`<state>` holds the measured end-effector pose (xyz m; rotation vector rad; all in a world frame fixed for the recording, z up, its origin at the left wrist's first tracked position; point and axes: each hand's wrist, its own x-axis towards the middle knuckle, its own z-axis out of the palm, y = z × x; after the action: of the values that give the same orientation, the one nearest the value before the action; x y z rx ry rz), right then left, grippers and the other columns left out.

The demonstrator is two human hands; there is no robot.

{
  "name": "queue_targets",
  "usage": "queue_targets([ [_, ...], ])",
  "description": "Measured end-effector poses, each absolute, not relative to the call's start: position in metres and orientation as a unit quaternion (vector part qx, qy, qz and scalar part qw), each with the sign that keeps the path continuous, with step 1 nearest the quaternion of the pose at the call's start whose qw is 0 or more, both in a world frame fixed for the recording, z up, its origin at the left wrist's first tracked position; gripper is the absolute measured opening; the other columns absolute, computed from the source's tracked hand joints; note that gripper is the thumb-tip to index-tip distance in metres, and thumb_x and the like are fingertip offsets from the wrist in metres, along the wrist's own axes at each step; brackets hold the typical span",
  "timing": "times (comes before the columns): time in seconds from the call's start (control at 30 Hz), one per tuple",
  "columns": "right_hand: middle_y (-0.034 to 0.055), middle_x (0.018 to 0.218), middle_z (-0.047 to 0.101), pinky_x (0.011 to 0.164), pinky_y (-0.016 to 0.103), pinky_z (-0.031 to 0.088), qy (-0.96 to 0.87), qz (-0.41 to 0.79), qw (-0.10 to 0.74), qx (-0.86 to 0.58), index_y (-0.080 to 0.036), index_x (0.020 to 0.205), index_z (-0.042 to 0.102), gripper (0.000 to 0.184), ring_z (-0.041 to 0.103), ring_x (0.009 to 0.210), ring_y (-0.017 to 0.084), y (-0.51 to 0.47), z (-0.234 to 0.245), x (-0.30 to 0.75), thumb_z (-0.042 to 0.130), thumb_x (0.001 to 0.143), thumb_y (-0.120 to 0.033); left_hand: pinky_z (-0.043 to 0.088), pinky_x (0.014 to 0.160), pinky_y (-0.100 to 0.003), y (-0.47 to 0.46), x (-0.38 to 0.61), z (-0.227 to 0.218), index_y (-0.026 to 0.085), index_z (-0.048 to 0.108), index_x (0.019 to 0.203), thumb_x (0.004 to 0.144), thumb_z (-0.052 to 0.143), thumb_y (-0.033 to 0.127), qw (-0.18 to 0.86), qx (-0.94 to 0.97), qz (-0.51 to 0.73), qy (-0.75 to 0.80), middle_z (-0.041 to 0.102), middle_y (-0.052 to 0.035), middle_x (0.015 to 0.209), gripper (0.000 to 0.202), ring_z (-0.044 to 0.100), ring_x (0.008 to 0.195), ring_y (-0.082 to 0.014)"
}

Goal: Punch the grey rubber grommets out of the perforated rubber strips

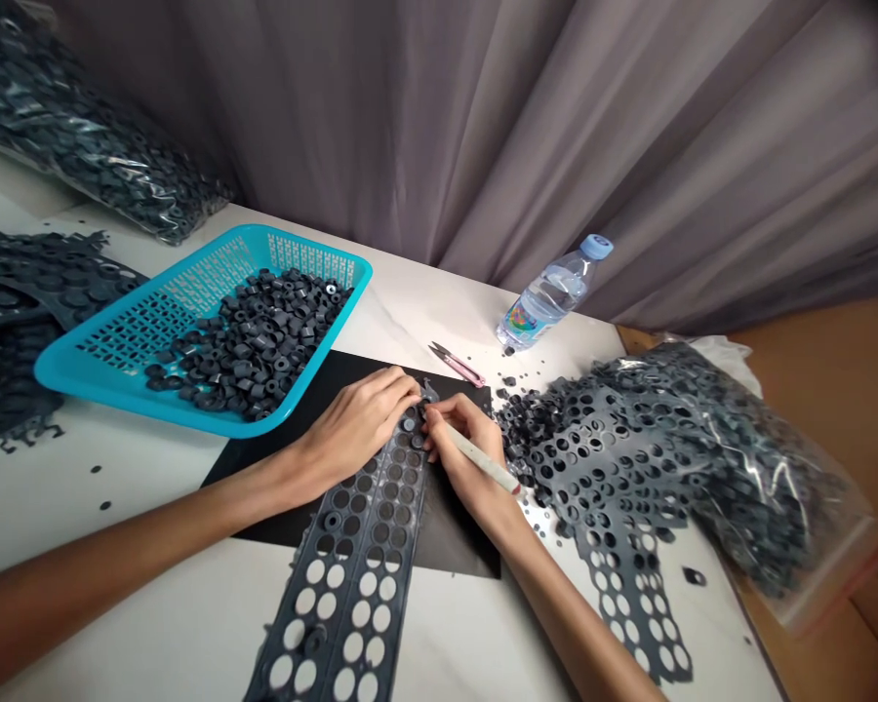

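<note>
A long dark rubber sheet [370,546] with rows of round holes runs from the near table edge up onto a black mat [454,517]. My left hand [370,419] rests on its far end, fingers curled down at the last pieces; what they pinch is hidden. Just right of it, my right hand [468,448] is closed round a pale pen-like tool [479,456], its tip down at the sheet. A few small round rubber parts still sit in the sheet near my fingertips, and a loose one [332,521] lies lower on it.
A blue basket [168,409] of small black rubber rings stands at left. Thread snips [458,366] and a water bottle [548,297] are beyond the mat. Punched sheets [592,458] and a filled plastic bag [761,487] lie at right. Another full bag [102,146] is at back left.
</note>
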<state>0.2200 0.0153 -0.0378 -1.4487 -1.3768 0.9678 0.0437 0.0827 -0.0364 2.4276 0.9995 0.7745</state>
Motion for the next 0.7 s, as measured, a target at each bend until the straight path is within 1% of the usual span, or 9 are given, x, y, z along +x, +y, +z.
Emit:
queue_targets([
  [0.07,0.0005,0.075,0.068,0.057,0.025,0.050,-0.534,0.416,0.463,-0.572,-0.021,0.092,0.063,0.028,0.062,0.060,0.014,0.016,-0.038,0.221,0.060,0.099,-0.048,0.053,0.089,-0.036,0.083,0.042,-0.036,0.018,0.063,0.104,0.107,0.046,0.020,0.222,0.861,0.277,0.365,0.066,-0.0045,0.103,0.018,0.067,0.095,-0.0195],
  [0.17,0.0024,0.081,0.071,0.056,0.025,0.052,-0.508,0.428,0.490,-0.564,-0.020,0.094,0.062,0.028,0.062,0.058,0.013,0.018,-0.038,0.222,0.061,0.098,-0.048,0.054,0.093,-0.036,0.084,0.040,-0.035,0.019,0.064,0.110,0.108,0.046,0.022,0.260,0.845,0.282,0.372,0.066,-0.0041,0.109,0.018,0.068,0.099,-0.0186],
  [0.3,0.0027,0.080,0.071,0.055,0.025,0.056,-0.509,0.450,0.478,-0.556,-0.020,0.094,0.061,0.029,0.064,0.059,0.013,0.020,-0.036,0.225,0.062,0.097,-0.049,0.053,0.099,-0.037,0.083,0.039,-0.038,0.019,0.065,0.114,0.108,0.045,0.022,0.278,0.841,0.290,0.362,0.066,-0.0048,0.113,0.022,0.068,0.104,-0.0186],
  [0.47,0.0028,0.082,0.070,0.052,0.026,0.060,-0.536,0.481,0.427,-0.547,-0.020,0.092,0.060,0.027,0.067,0.061,0.014,0.026,-0.023,0.233,0.065,0.095,-0.046,0.053,0.102,-0.037,0.082,0.039,-0.041,0.019,0.066,0.117,0.108,0.043,0.020,0.275,0.841,0.298,0.357,0.065,-0.0051,0.115,0.025,0.066,0.107,-0.0177],
  [0.6,0.0021,0.081,0.070,0.054,0.027,0.062,-0.532,0.485,0.442,-0.535,-0.019,0.094,0.059,0.022,0.068,0.060,0.014,0.037,-0.022,0.235,0.065,0.095,-0.041,0.054,0.101,-0.037,0.081,0.038,-0.043,0.020,0.066,0.122,0.108,0.043,0.018,0.272,0.842,0.302,0.354,0.065,-0.0052,0.116,0.027,0.066,0.108,-0.0177],
  [0.7,0.0013,0.079,0.069,0.056,0.027,0.062,-0.525,0.492,0.453,-0.526,-0.019,0.094,0.060,0.021,0.068,0.058,0.013,0.040,-0.030,0.233,0.065,0.095,-0.040,0.054,0.102,-0.038,0.082,0.039,-0.045,0.021,0.066,0.122,0.108,0.044,0.018,0.271,0.839,0.310,0.355,0.066,-0.0052,0.115,0.027,0.067,0.108,-0.0183],
])
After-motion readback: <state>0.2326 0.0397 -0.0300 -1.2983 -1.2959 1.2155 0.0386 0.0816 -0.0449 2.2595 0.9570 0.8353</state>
